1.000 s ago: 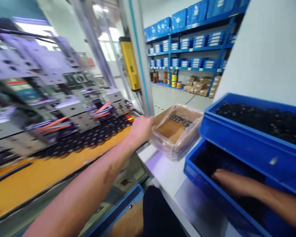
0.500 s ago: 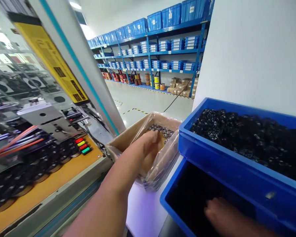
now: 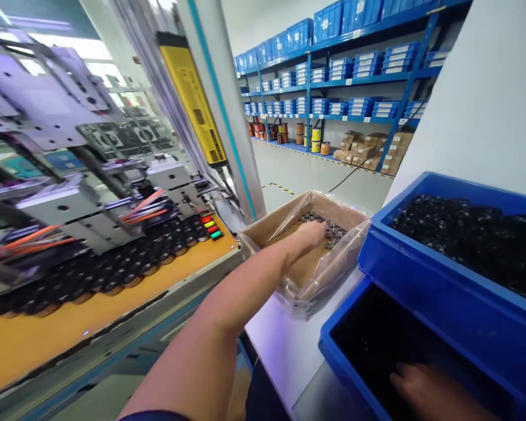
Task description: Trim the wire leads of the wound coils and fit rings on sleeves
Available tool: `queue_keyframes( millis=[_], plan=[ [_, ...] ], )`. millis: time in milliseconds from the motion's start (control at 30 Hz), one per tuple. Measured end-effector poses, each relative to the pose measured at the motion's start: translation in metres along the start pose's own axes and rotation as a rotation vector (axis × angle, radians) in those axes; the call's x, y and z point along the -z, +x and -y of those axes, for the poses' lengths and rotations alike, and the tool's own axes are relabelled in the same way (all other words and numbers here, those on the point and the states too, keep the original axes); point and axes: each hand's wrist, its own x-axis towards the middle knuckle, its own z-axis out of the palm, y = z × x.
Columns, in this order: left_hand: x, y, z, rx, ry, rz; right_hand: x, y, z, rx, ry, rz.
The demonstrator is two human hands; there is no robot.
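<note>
My left hand reaches into a cardboard box lined with clear plastic. It is at a heap of small metallic parts along the box's far side; the fingers look curled together, their tips hidden. Deep in the lower blue bin, my right hand is in shadow and blurred, its fingers bent. Whether it holds anything cannot be made out. Dark contents barely show around it. Above that, another blue bin is heaped with small black parts.
On the left, a machine stands over rows of black round parts on an orange surface. A metal post rises behind the box. Blue shelving with bins lines the far wall. A white panel stands at right.
The view has swung left, so the box and bins appear farther right and more of the machine shows. My left hand remains at the metallic parts, and my right hand stays inside the lower bin.
</note>
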Motion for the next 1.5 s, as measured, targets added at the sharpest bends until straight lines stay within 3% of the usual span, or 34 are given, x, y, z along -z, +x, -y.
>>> queue_keyframes(
  millis=[100,200,300,367,433,500,600,667,833,1133,1333,1500],
  plan=[
    [0.014,-0.067,-0.008,-0.119,-0.177,-0.143,0.007,-0.002,-0.002,0.047,-0.014,-0.109],
    [0.009,-0.155,-0.010,-0.177,-0.403,-0.317,0.014,-0.003,-0.007,0.068,0.003,-0.204],
    [-0.018,-0.240,-0.011,-0.172,-0.637,-0.439,0.033,0.002,-0.005,0.084,0.109,-0.342],
    [-0.041,-0.283,-0.014,-0.158,-0.767,-0.474,0.055,0.004,0.004,0.138,0.238,-0.521],
    [-0.060,-0.315,-0.019,-0.119,-0.943,-0.505,0.079,0.006,0.021,0.247,0.388,-0.737],
    [-0.072,-0.337,-0.027,-0.067,-1.142,-0.539,0.101,0.008,0.044,0.282,0.444,-0.808],
    [-0.076,-0.358,-0.043,-0.027,-1.308,-0.578,0.122,0.010,0.086,0.342,0.529,-0.817],
    [-0.075,-0.370,-0.054,-0.020,-1.328,-0.599,0.127,0.009,0.114,0.465,0.634,-0.824],
    [-0.076,-0.391,-0.071,-0.027,-1.316,-0.629,0.121,0.001,0.154,0.692,0.810,-0.841],
    [-0.084,-0.400,-0.084,0.035,-1.285,-0.711,0.112,-0.005,0.156,0.804,0.758,-0.922],
    [-0.088,-0.402,-0.089,0.165,-1.318,-0.754,0.107,-0.004,0.153,0.799,0.511,-1.012],
    [-0.089,-0.398,-0.079,0.073,-1.301,-0.688,0.103,0.000,0.150,0.802,0.468,-1.039]
  ],
)
